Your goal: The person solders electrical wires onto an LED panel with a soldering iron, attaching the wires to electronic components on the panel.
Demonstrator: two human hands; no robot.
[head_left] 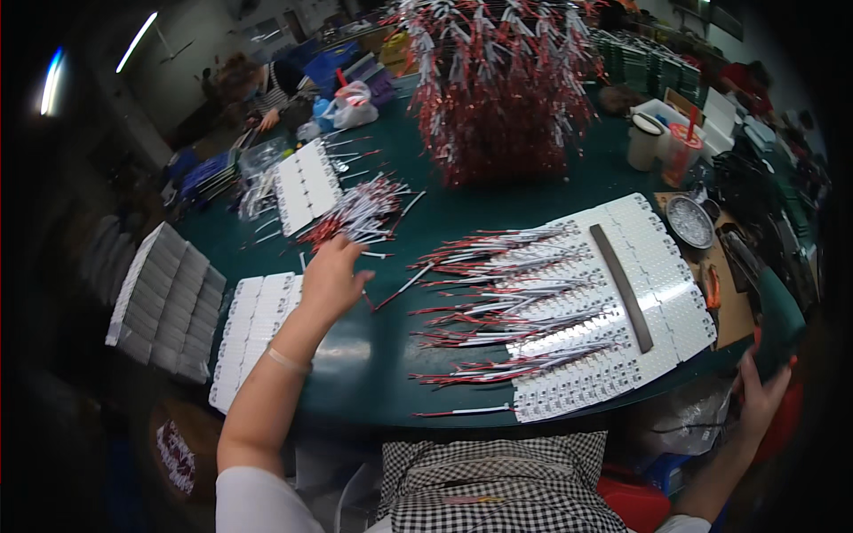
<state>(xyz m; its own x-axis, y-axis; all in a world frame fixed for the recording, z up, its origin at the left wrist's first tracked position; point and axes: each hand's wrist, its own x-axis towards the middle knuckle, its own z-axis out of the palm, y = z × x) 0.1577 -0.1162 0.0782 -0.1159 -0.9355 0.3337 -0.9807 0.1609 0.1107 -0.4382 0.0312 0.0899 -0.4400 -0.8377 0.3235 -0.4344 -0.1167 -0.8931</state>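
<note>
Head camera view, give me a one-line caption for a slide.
Left hand reaches toward a pile of red-and-white wire leads on a green table; right hand grips the table's edge beside white strip panels.

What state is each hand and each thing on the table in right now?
Left hand: stretched out, fingers on the loose wire pile.
Right hand: at the table's edge, gripping a dark green thing; grip unclear.
White strips: laid flat in rows, wires trailing left.
Dark bar: lying across the strips.
Metal dish: upright, open.
White jug: standing upright.
</note>
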